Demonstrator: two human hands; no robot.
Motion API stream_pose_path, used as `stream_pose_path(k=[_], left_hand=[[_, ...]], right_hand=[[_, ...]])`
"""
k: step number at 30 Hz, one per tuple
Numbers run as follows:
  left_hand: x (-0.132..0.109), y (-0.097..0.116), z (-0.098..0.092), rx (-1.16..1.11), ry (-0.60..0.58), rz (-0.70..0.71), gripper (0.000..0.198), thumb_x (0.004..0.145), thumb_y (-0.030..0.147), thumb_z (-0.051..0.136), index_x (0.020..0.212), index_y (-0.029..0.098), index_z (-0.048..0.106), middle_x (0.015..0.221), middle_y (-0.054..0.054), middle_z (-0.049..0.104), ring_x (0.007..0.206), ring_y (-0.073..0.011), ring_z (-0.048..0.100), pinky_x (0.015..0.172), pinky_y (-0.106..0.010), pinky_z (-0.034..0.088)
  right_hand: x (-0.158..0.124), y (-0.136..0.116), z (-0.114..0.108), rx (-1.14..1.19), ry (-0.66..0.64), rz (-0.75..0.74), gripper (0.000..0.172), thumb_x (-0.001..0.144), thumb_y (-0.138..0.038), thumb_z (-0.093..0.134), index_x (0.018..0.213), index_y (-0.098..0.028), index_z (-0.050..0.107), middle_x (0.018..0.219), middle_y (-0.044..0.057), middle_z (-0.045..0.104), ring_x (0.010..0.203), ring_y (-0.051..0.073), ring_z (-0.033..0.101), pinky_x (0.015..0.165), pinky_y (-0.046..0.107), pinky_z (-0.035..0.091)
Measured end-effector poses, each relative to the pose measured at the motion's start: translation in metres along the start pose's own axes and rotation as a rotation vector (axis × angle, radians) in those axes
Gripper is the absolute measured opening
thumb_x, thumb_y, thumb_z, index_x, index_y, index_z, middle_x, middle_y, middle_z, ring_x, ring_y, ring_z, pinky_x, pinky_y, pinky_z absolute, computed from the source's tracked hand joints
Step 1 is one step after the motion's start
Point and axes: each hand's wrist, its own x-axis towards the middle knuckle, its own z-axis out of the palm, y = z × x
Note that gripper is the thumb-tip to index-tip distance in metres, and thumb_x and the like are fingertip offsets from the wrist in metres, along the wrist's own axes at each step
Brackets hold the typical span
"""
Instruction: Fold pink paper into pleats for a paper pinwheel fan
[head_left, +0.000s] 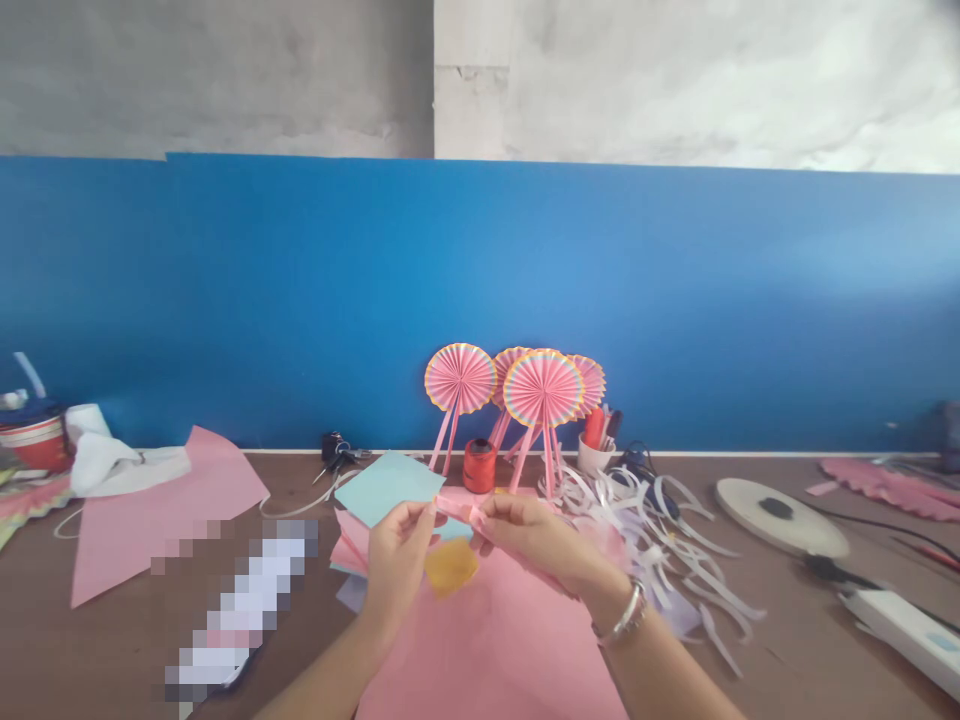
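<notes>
My left hand (401, 555) and my right hand (525, 535) are close together near the middle of the table, both closed on a small strip of pink paper (454, 503) stretched between them. A bracelet circles my right wrist. Under my hands lies a large pink sheet (491, 650), with a small yellow piece (451, 568) on it. Light blue paper (390, 487) sits just behind my left hand. Past my fingers stands a red roll (480, 466), and pink pleated paper rosettes (544, 388) on pink strips lean near the blue panel.
White curled strips (660, 540) spread right of my right hand, beside a white cup (595, 457) of pens. Farther right are a pale disc (780, 515) and a white power strip (907, 640). Another pink sheet (150, 530) and a red cup (36, 442) are left.
</notes>
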Motion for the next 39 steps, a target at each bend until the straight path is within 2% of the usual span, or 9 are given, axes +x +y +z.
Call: stream_pose_path(k=[4,7,17,25,39], left_hand=[[-0.003,0.002,0.002,-0.009,0.0,0.004,0.033,0.07,0.05,0.064,0.07,0.017,0.066,0.076,-0.007,0.071,0.084,-0.0236,0.066,0.071,-0.029,0.053],[-0.005,0.002,0.003,-0.01,-0.008,0.026,0.031,0.07,0.048,0.065,0.068,0.017,0.067,0.074,-0.006,0.071,0.082,-0.0237,0.066,0.069,-0.03,0.053],[-0.009,0.003,0.005,-0.025,-0.121,0.073,0.027,0.075,0.044,0.063,0.072,0.017,0.069,0.078,-0.007,0.073,0.08,-0.0224,0.067,0.075,-0.03,0.052],[-0.012,-0.001,0.006,-0.04,-0.172,0.115,0.024,0.078,0.041,0.061,0.076,0.018,0.069,0.084,-0.007,0.074,0.083,-0.0226,0.068,0.08,-0.031,0.052],[-0.016,0.001,0.006,-0.091,-0.192,0.13,0.022,0.081,0.038,0.061,0.078,0.018,0.069,0.085,-0.006,0.073,0.084,-0.023,0.068,0.08,-0.033,0.052]], right_hand=[[0.001,-0.003,0.0,-0.031,0.005,-0.07,0.033,0.081,-0.051,0.059,0.08,-0.018,0.064,0.065,0.0,0.059,0.059,0.012,0.052,0.056,0.025,0.039],[0.002,-0.003,0.0,-0.019,-0.01,-0.13,0.031,0.082,-0.05,0.058,0.082,-0.019,0.064,0.062,-0.001,0.056,0.056,0.011,0.048,0.053,0.024,0.037],[0.012,0.015,-0.002,-0.03,-0.068,-0.2,0.032,0.082,-0.048,0.059,0.084,-0.017,0.066,0.077,0.002,0.059,0.069,0.012,0.053,0.066,0.027,0.045],[0.013,0.016,-0.002,-0.037,-0.09,-0.222,0.033,0.082,-0.049,0.058,0.083,-0.018,0.067,0.078,0.003,0.059,0.073,0.014,0.053,0.068,0.028,0.046],[0.011,0.017,-0.002,0.016,-0.091,-0.265,0.021,0.085,-0.038,0.058,0.084,-0.019,0.066,0.083,0.003,0.061,0.069,0.012,0.052,0.067,0.028,0.045]])
